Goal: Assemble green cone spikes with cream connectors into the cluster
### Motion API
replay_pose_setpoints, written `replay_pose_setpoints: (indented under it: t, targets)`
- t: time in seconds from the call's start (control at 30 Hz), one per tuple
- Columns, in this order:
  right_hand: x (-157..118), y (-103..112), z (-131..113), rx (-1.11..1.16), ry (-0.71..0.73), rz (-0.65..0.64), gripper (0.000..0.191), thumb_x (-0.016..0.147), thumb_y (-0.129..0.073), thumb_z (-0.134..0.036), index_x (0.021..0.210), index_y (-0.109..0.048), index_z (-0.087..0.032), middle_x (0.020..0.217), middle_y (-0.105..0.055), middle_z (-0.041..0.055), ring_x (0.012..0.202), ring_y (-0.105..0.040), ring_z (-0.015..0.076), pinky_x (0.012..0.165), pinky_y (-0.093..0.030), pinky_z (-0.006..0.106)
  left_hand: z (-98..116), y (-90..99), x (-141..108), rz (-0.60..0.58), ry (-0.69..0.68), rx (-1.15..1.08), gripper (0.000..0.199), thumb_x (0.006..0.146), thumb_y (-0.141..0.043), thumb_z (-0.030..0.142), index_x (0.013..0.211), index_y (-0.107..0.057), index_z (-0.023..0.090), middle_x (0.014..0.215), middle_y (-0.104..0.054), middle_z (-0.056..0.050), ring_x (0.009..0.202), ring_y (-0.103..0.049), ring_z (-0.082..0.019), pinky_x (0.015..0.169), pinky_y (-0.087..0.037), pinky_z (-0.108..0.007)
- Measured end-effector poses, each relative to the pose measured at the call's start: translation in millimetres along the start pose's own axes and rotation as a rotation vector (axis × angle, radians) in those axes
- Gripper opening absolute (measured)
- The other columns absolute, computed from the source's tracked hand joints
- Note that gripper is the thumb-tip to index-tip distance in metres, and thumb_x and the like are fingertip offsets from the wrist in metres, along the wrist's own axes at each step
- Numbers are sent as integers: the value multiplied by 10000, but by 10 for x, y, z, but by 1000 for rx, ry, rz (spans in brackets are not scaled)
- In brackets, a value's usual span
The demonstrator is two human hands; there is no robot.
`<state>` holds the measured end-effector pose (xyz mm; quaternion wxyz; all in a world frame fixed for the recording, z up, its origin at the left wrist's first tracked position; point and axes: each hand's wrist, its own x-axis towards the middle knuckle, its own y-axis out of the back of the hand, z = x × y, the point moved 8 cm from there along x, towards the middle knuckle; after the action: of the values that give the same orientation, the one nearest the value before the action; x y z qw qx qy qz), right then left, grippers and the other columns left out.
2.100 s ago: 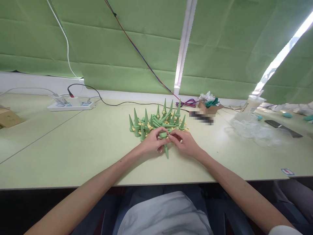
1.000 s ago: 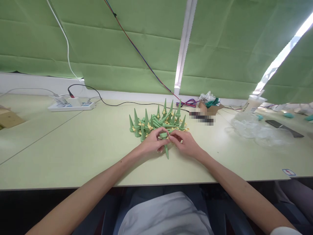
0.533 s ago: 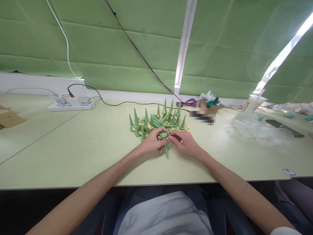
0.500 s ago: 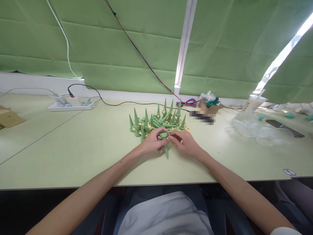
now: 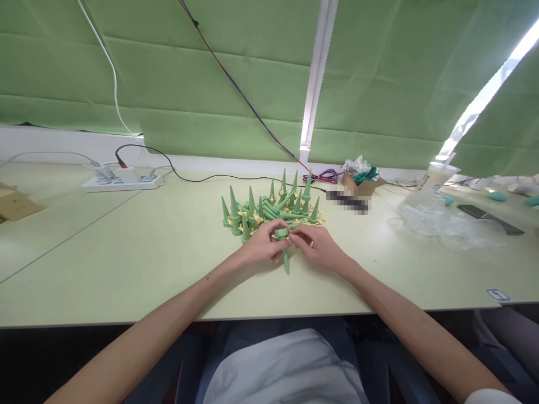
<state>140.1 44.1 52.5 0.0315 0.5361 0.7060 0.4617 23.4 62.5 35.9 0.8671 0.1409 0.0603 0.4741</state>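
Observation:
My left hand [image 5: 264,241] is closed round a green watering spike [image 5: 286,262], its wide round collar up and its pointed tip slanting down toward the table's front edge. Fingers of my right hand [image 5: 318,244] pinch a small yellow valve [image 5: 288,237] at the side of that spike, just below the collar. The fingertips hide most of the valve. Right behind both hands lies a cluster of similar green spikes [image 5: 234,207], several standing tip up and others lying flat, many with yellow valves on them.
A white power strip [image 5: 122,182] with plugs stands at the back left, near a cardboard piece [image 5: 17,203]. Behind the spikes are coiled wires [image 5: 328,177] and a small open box [image 5: 366,182]. Rightward are a plastic cup [image 5: 435,177], clear plastic bags [image 5: 446,221] and a dark-bladed tool [image 5: 490,219].
Both hands keep nearly the same hold on the spike and its valve. The view has shifted very slightly; nothing else has visibly moved.

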Motion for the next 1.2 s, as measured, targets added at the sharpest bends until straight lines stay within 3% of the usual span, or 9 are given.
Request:
replay_pose_setpoints:
  t: [1.2]
  targets:
    - [9, -1, -20, 16, 19, -1, 241, 991, -470, -282, 800, -585, -191, 646, -569, -14, 558, -461, 116, 579, -349, 251, -25, -2, -20, 4, 11, 27, 275, 825, -654, 369, 1006, -535, 199, 489, -477, 70, 426, -492, -111, 454, -381, -224]
